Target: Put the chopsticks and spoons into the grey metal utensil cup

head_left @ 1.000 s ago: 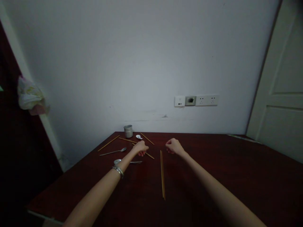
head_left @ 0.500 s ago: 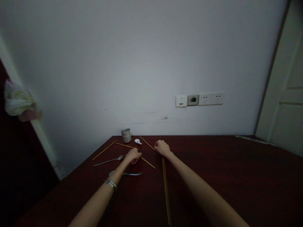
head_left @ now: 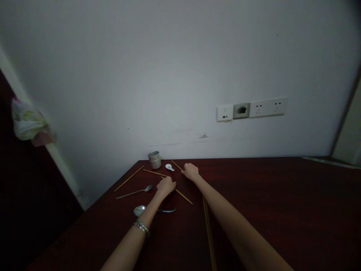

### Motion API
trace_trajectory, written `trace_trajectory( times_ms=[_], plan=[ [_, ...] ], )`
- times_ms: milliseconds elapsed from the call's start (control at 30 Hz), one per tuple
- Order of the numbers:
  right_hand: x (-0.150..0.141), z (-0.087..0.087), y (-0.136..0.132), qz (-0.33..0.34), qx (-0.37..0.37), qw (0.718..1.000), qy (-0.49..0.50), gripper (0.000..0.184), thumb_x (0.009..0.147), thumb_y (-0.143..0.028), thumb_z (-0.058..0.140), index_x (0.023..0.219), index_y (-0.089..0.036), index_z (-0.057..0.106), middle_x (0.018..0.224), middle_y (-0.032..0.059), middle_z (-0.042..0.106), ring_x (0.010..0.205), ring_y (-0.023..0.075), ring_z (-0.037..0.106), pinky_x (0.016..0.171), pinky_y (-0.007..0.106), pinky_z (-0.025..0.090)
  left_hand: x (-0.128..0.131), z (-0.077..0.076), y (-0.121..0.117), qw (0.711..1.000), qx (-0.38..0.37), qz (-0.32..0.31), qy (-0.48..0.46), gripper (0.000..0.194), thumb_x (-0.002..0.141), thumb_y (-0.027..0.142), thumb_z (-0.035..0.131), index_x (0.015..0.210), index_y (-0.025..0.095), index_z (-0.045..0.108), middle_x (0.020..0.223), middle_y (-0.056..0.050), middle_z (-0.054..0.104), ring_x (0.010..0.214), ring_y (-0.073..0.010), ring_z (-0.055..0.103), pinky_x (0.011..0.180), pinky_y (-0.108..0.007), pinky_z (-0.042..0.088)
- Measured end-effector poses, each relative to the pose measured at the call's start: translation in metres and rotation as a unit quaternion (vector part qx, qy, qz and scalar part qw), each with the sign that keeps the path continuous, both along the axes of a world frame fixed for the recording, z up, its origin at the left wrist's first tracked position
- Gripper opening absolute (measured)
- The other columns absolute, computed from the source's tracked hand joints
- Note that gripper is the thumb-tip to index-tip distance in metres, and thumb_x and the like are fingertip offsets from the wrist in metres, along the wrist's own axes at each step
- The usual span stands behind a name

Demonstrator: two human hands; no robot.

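On the dark red table, my left hand (head_left: pixel 166 185) is closed over the middle of a wooden chopstick (head_left: pixel 184 196) lying at a slant; its fingertips are mostly hidden under the hand. Farther back, my right hand (head_left: pixel 191 171) pinches the near end of another chopstick (head_left: pixel 176 165). A third chopstick (head_left: pixel 152 172) reaches toward my left hand from behind. Two chopsticks side by side (head_left: pixel 208 229) run under my right forearm. Below my left wrist lies a metal spoon (head_left: pixel 139 210), partly covered by the forearm. To its left rests a long-handled spoon (head_left: pixel 132 194).
A metal cup (head_left: pixel 155 160) stands at the back left, near a small white spoon (head_left: pixel 169 167). One chopstick (head_left: pixel 129 178) lies along the table's left edge. Behind the table (head_left: pixel 267 203) rises a wall with sockets (head_left: pixel 258 108). A plastic bag (head_left: pixel 28 120) hangs at the left.
My right hand has moved left, past the paired chopsticks, and closed at the end of the back chopstick. My left hand has lowered onto the slanted chopstick. The view has shifted slightly.
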State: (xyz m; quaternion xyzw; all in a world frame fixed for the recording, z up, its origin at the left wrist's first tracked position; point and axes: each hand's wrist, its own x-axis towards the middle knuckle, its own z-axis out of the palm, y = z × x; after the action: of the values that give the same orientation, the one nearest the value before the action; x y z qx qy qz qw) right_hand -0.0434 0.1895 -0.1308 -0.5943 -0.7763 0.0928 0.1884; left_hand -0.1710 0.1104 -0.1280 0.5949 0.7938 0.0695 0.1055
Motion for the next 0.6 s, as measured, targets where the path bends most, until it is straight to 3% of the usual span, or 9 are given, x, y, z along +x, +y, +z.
trace_trajectory(
  times_ms=[133, 367, 467, 600],
  plan=[
    [-0.004, -0.007, 0.002, -0.004, 0.015, 1.000, 0.000, 0.027, 0.076, -0.031, 0.054, 0.096, -0.016, 0.061, 0.103, 0.0142, 0.060, 0.097, 0.0248, 0.056, 0.075, 0.034, 0.043, 0.000, 0.001, 0.001, 1.000, 0.005, 0.004, 0.002, 0.030, 0.073, 0.036, 0.044, 0.088, 0.014, 0.057, 0.085, -0.015, 0.066, 0.087, -0.0265, 0.061, 0.069, -0.033, 0.044],
    [-0.003, -0.015, 0.000, -0.019, 0.028, 0.999, 0.026, 0.022, 0.077, -0.022, 0.051, 0.095, -0.014, 0.061, 0.102, 0.0136, 0.060, 0.098, 0.0240, 0.053, 0.076, 0.033, 0.042, -0.004, -0.002, 0.001, 1.000, 0.029, 0.009, 0.001, 0.027, 0.071, 0.033, 0.048, 0.087, 0.014, 0.057, 0.087, -0.017, 0.066, 0.092, -0.0282, 0.059, 0.070, -0.033, 0.044],
    [0.001, -0.014, -0.002, -0.029, 0.030, 0.998, 0.054, 0.021, 0.077, -0.021, 0.049, 0.092, -0.014, 0.062, 0.100, 0.0145, 0.061, 0.101, 0.0258, 0.051, 0.076, 0.035, 0.042, -0.007, -0.005, 0.003, 0.999, 0.034, 0.009, -0.018, 0.021, 0.069, 0.031, 0.049, 0.075, 0.013, 0.059, 0.078, -0.015, 0.066, 0.081, -0.0257, 0.062, 0.066, -0.031, 0.046],
    [0.015, -0.008, -0.006, -0.051, 0.020, 0.992, 0.110, 0.020, 0.076, -0.023, 0.050, 0.088, -0.015, 0.063, 0.098, 0.0148, 0.062, 0.100, 0.0258, 0.051, 0.077, 0.035, 0.042, -0.011, -0.009, 0.004, 0.996, 0.013, 0.007, -0.089, 0.024, 0.070, 0.028, 0.046, 0.056, 0.012, 0.056, 0.059, -0.010, 0.064, 0.052, -0.0179, 0.060, 0.050, -0.026, 0.046]
  ],
)
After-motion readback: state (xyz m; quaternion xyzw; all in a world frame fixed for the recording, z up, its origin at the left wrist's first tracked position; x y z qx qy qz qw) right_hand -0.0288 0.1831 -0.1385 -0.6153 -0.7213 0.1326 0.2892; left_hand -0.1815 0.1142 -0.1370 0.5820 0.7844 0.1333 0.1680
